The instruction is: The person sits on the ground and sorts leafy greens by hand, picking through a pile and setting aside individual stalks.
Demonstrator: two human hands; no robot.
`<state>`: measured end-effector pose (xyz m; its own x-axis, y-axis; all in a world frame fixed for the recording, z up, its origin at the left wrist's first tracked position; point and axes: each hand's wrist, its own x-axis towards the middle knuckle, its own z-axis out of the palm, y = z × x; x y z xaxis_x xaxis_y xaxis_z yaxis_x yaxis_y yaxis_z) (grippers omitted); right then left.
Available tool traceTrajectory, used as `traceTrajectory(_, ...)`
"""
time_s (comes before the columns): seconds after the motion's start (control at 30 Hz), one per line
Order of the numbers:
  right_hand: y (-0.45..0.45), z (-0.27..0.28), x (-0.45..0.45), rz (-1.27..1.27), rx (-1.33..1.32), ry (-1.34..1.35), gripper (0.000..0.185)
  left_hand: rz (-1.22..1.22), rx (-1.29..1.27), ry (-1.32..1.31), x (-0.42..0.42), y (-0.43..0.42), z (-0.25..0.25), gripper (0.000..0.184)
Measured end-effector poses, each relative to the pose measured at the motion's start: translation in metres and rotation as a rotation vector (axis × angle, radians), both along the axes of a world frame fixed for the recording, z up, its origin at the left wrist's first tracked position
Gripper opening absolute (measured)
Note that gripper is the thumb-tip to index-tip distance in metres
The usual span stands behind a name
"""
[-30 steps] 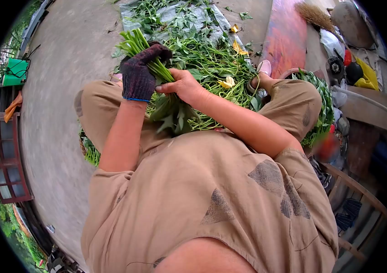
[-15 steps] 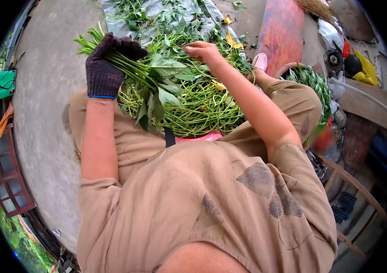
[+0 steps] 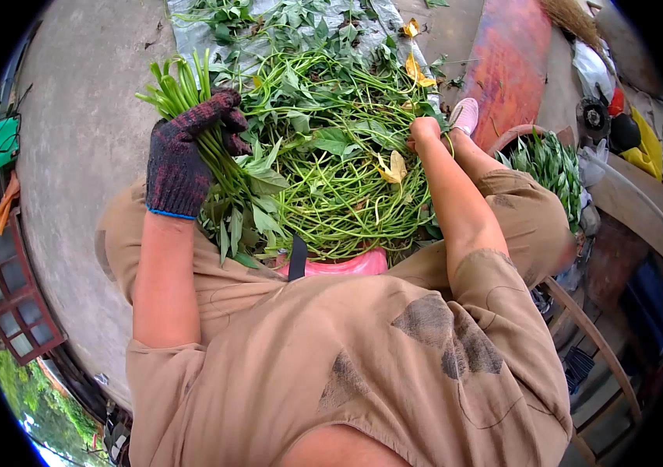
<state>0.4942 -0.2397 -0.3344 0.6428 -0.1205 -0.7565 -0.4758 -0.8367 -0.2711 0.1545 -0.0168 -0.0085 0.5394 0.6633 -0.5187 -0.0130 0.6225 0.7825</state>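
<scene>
One bundle of stems (image 3: 225,163) is gathered in the upper left of the frame, as I watch from afar through the head camera. The left hand (image 3: 183,159), in a dark knitted glove (image 3: 175,185), is wrapped around it. The bundle slants: bare stem ends fan out toward the upper left corner, and its leaves (image 3: 235,227) hang below the glove.

Right of upper centre, the bare right hand (image 3: 425,132) is at the edge of a heap of loose stems (image 3: 355,198). I see it mostly from the back, with its fingers curled in, and cannot tell whether they pinch a stem. A pink shoe (image 3: 464,116) is just beside it.

By my judgement, the gathering is only partly done. The stems in the gloved hand lie roughly side by side, and I can make out no tie around them. Much is left: the heap fills the middle of the frame, its green stems crossing and tangled, and more leafy sprigs (image 3: 312,35) are strewn over a grey sheet (image 3: 191,35) at the top. A yellowed leaf (image 3: 393,167) lies on the heap, not picked out.

At the right of the frame, a round container (image 3: 514,132) is filled with leafy greens (image 3: 545,165). Whether those are finished or waiting, I cannot tell.
</scene>
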Motion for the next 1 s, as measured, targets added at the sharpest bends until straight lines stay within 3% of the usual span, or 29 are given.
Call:
traceTrajectory(0.1, 0.018, -0.025, 0.009, -0.18, -0.186, 0.025, 0.022, -0.011, -0.019, 0.054, 0.002, 0.001, 0.0, 0.025)
traceTrajectory(0.13, 0.033, 0.016, -0.002, -0.044, -0.17, 0.074, 0.026, -0.023, -0.018, 0.074, 0.003, 0.001, 0.001, 0.025)
traceTrajectory(0.23, 0.045, 0.019, -0.016, -0.391, 0.105, -0.015, 0.023, 0.006, -0.042, 0.099, 0.006, -0.001, -0.002, 0.025)
traceTrajectory(0.27, 0.043, -0.004, -0.014, -0.604, 0.222, -0.024, 0.018, 0.026, -0.053, 0.1, 0.007, -0.001, -0.004, 0.024)
traceTrajectory(0.3, 0.035, -0.019, -0.015, -0.638, 0.325, 0.018, 0.006, 0.029, -0.048, 0.104, 0.008, 0.0, -0.004, 0.024)
traceTrajectory(0.37, 0.029, -0.038, -0.007, -0.776, 0.433, 0.18, 0.008, 0.033, -0.04, 0.111, 0.008, 0.0, -0.004, 0.025)
traceTrajectory(0.47, 0.045, 0.04, -0.008, -0.615, 0.652, 0.209, 0.013, 0.021, -0.045, 0.077, 0.004, 0.002, -0.005, 0.025)
traceTrajectory(0.6, 0.071, 0.142, -0.011, -0.207, 0.869, -0.074, 0.018, 0.001, -0.034, 0.022, 0.0, 0.0, 0.0, 0.024)
traceTrajectory(0.77, 0.086, 0.27, -0.014, 0.059, 1.162, -0.271, 0.019, -0.005, -0.03, -0.014, -0.001, -0.007, 0.012, 0.019)
traceTrajectory(1.0, 0.049, 0.452, -0.052, 0.438, 1.501, -0.439, 0.013, -0.015, 0.01, -0.095, -0.014, -0.025, 0.023, 0.02)
